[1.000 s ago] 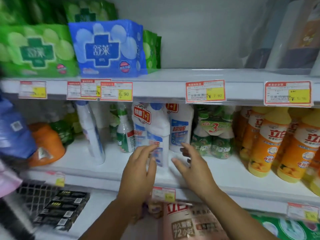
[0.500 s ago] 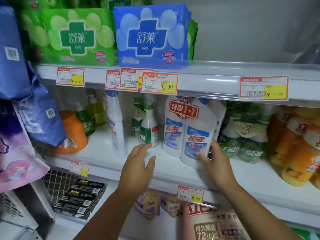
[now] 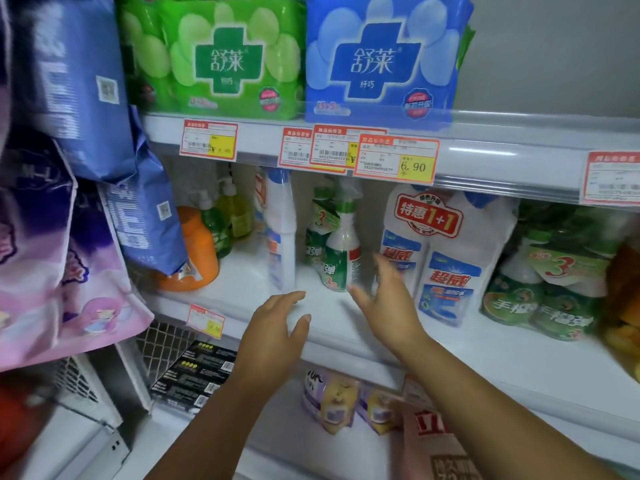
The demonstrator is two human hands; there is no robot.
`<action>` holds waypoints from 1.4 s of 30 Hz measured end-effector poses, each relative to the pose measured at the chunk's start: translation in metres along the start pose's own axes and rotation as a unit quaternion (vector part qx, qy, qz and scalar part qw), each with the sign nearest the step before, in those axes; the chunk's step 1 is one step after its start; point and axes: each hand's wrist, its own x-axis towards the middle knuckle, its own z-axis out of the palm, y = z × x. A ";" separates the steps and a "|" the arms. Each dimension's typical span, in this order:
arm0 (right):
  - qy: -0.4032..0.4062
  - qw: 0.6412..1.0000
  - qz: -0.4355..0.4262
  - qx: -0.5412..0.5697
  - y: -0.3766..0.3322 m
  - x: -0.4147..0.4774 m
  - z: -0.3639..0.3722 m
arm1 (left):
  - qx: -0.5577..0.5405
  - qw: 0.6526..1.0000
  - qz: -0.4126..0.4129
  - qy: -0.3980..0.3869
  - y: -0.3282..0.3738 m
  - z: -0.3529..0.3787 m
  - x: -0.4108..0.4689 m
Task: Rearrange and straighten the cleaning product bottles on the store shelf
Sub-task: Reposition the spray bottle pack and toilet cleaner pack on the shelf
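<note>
Both hands are hovering open over the shelf [image 3: 242,292] edge, fingers spread, holding nothing: left hand [image 3: 273,336] low, right hand [image 3: 384,303] (blurred) just beside the green bottle [image 3: 341,254] and twin pack [image 3: 446,258].

On the middle shelf [image 3: 242,292] stand two white bottles in a "1+1" twin pack [image 3: 443,258], one tall white bottle [image 3: 280,230] and one orange jug [image 3: 197,254]. Two hands show: the left hand [image 3: 273,337], the right hand [image 3: 391,306].
</note>
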 end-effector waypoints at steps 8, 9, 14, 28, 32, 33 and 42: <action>0.014 0.985 0.082 -0.152 0.000 0.072 0.055 | -0.008 1.000 0.002 0.013 -0.009 -0.006 -0.001; 0.033 0.982 0.073 -0.171 -0.003 0.069 0.055 | -0.010 1.000 0.004 0.016 -0.008 -0.006 0.000; 0.029 0.986 0.065 -0.149 -0.012 0.040 0.029 | -0.028 0.999 0.014 0.031 0.004 0.000 0.002; 0.019 0.997 0.073 -0.015 0.012 -0.049 -0.056 | -0.157 0.984 -0.016 -0.086 0.051 0.038 0.010; 0.027 0.999 0.034 -0.002 0.011 -0.064 -0.073 | -0.242 0.965 -0.018 -0.097 0.057 0.040 0.009; 0.025 0.999 0.023 -0.007 0.012 -0.068 -0.082 | -0.257 0.960 -0.012 -0.108 0.059 0.039 0.007; 0.023 0.999 0.020 0.040 0.033 -0.108 -0.188 | -0.235 0.957 0.051 -0.164 0.125 0.067 -0.021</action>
